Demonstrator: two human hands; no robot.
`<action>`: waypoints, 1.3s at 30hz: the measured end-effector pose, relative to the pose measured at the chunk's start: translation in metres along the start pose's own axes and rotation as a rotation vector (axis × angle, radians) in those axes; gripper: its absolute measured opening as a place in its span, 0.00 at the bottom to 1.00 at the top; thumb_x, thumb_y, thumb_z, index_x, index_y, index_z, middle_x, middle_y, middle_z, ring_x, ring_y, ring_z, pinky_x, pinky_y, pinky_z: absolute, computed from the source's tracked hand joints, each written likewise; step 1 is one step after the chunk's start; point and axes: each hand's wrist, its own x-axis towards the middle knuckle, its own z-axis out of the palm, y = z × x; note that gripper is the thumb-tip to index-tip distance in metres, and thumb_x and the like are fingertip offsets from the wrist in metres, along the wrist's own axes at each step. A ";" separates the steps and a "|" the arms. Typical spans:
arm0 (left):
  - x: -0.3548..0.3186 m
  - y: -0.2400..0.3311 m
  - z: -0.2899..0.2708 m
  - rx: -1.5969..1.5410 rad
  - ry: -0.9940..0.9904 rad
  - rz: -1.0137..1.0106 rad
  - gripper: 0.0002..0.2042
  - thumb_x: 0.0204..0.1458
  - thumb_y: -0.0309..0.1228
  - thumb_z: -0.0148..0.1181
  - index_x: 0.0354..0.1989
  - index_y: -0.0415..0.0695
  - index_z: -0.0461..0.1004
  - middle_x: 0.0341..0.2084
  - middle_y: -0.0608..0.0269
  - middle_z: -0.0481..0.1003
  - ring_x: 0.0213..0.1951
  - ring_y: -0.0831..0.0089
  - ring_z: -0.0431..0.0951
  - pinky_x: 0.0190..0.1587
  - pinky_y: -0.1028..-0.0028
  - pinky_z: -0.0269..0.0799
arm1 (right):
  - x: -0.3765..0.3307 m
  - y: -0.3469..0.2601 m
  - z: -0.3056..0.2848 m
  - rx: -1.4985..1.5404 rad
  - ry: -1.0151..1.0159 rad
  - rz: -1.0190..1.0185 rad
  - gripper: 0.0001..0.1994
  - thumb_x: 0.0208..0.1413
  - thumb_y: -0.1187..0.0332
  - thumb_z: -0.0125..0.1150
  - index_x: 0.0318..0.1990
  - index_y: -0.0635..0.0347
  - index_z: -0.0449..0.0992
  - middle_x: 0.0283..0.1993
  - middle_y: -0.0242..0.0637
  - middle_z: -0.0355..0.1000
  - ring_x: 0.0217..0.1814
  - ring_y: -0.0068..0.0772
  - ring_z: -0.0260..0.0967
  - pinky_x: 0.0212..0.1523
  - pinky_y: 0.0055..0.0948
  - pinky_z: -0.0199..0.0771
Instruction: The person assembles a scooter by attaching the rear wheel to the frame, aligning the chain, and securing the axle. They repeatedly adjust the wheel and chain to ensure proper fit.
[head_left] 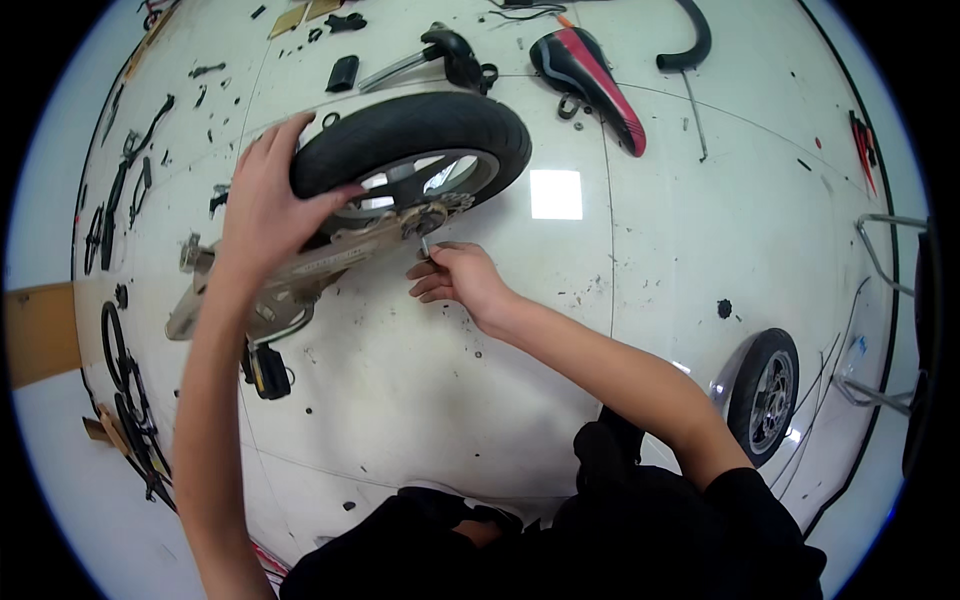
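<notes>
A small wheel with a black tyre (pixel 410 140) and grey spoked rim stands tilted in front of me, fixed beside a dull metal frame (pixel 300 285). My left hand (pixel 270 190) grips the tyre's left side, fingers over the tread and thumb toward the rim. At the wheel's hub (pixel 428 218), my right hand (pixel 460 275) pinches a thin metal piece, perhaps a bolt or tool shank, that points up to the axle. Its far end is hidden against the hub. A black pedal (pixel 268 372) hangs at the frame's lower end.
Beyond the wheel lie a black and red saddle (pixel 592 85), a seat post (pixel 410 55) and a curved black tube (pixel 690 35). Another wheel (pixel 768 395) rests at right near a metal-legged chair (pixel 880 395). Bike frame parts (pixel 125 185) and tyres line the left edge.
</notes>
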 end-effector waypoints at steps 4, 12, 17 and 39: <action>-0.019 0.017 0.013 0.167 0.205 0.104 0.35 0.46 0.32 0.70 0.65 0.46 0.64 0.58 0.46 0.68 0.58 0.49 0.70 0.60 0.57 0.64 | -0.002 -0.003 0.012 -0.001 0.052 -0.043 0.17 0.71 0.63 0.40 0.45 0.73 0.69 0.34 0.47 0.75 0.27 0.34 0.75 0.31 0.30 0.77; -0.008 -0.003 0.010 -0.022 0.053 -0.135 0.43 0.37 0.45 0.75 0.63 0.39 0.65 0.53 0.44 0.73 0.55 0.53 0.73 0.60 0.60 0.65 | -0.001 -0.004 0.007 -0.094 0.028 -0.097 0.16 0.69 0.63 0.44 0.45 0.71 0.70 0.34 0.44 0.76 0.31 0.33 0.75 0.35 0.32 0.76; 0.022 0.005 -0.022 -0.184 -0.467 -0.314 0.39 0.34 0.40 0.74 0.58 0.35 0.69 0.41 0.46 0.80 0.43 0.58 0.80 0.51 0.67 0.73 | 0.008 -0.006 -0.029 -0.388 0.506 -0.554 0.21 0.54 0.64 0.64 0.49 0.68 0.68 0.41 0.41 0.73 0.48 0.39 0.70 0.51 0.37 0.71; 0.056 -0.055 -0.016 -0.578 -0.741 -0.426 0.28 0.26 0.30 0.67 0.43 0.32 0.75 0.35 0.56 0.78 0.36 0.67 0.77 0.46 0.74 0.71 | 0.054 -0.124 -0.073 -1.073 0.369 -1.088 0.33 0.43 0.51 0.75 0.49 0.63 0.66 0.35 0.51 0.76 0.40 0.51 0.77 0.42 0.36 0.75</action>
